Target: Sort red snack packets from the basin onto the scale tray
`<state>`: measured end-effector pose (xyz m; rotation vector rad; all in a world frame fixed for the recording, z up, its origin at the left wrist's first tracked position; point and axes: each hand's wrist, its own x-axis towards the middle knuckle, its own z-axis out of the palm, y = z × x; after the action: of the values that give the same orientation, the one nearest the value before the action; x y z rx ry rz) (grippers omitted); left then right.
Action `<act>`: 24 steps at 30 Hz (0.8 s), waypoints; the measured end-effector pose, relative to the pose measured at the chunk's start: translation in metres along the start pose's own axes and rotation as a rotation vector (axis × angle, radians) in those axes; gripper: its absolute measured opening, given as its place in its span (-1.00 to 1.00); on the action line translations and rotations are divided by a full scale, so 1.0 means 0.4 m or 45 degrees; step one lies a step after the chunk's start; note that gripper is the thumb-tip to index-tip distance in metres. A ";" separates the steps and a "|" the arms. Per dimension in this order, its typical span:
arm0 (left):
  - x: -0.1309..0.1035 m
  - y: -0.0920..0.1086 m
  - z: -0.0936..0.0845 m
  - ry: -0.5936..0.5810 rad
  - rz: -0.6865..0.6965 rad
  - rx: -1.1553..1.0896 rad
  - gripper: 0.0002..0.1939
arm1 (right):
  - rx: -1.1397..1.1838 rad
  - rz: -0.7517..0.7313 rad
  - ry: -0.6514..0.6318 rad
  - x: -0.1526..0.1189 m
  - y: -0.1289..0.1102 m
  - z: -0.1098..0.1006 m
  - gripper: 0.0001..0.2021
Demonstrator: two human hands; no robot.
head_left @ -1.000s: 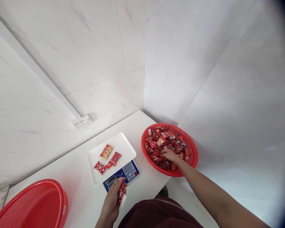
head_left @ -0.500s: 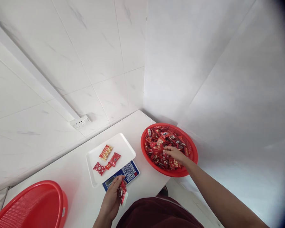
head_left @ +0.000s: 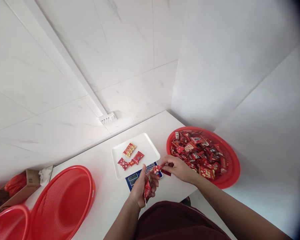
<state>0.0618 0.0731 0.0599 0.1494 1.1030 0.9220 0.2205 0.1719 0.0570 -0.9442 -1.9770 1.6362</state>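
Note:
In front of the scale's keypad, my left hand (head_left: pixel 143 187) is closed around a red candy packet (head_left: pixel 147 189), its fingers partly curled. My right hand (head_left: pixel 178 169) pinches small red-wrapped candy (head_left: pixel 167 169) just to the right of it. Between the two hands lies another red wrapped candy (head_left: pixel 156 169), close to the left fingers; which hand bears it I cannot tell. Several wrapped snacks, among them a yellow-and-red packet (head_left: pixel 129 150), rest on the white tray (head_left: pixel 147 143) of the digital scale (head_left: pixel 133 179). The keypad is partly covered by my left hand.
A red basket (head_left: pixel 233 166) heaped with red candy packets stands at the right. Two red baskets are at the lower left, one of them fully on the table (head_left: pixel 65 203). Behind them is a cardboard box (head_left: pixel 32 180) with a red bag. A socket (head_left: pixel 107 118) is on the wall.
My right hand has come out of the candy basket with candy and moved left to my left hand. The view has shifted left, bringing the second basket and the box into sight.

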 end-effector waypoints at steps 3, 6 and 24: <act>-0.006 0.004 -0.010 0.060 0.022 -0.008 -0.52 | -0.069 -0.157 0.009 -0.003 -0.005 0.017 -0.81; -0.014 -0.002 -0.014 0.125 0.204 0.096 -0.64 | -0.040 -0.131 0.046 -0.002 -0.007 0.023 -0.80; -0.023 -0.019 -0.019 0.122 0.539 0.355 -0.67 | 0.263 0.223 -0.150 -0.017 -0.014 0.050 -0.64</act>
<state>0.0586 0.0593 0.0586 0.5909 1.3134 1.1541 0.2100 0.1527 0.0585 -0.9842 -1.7962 1.9906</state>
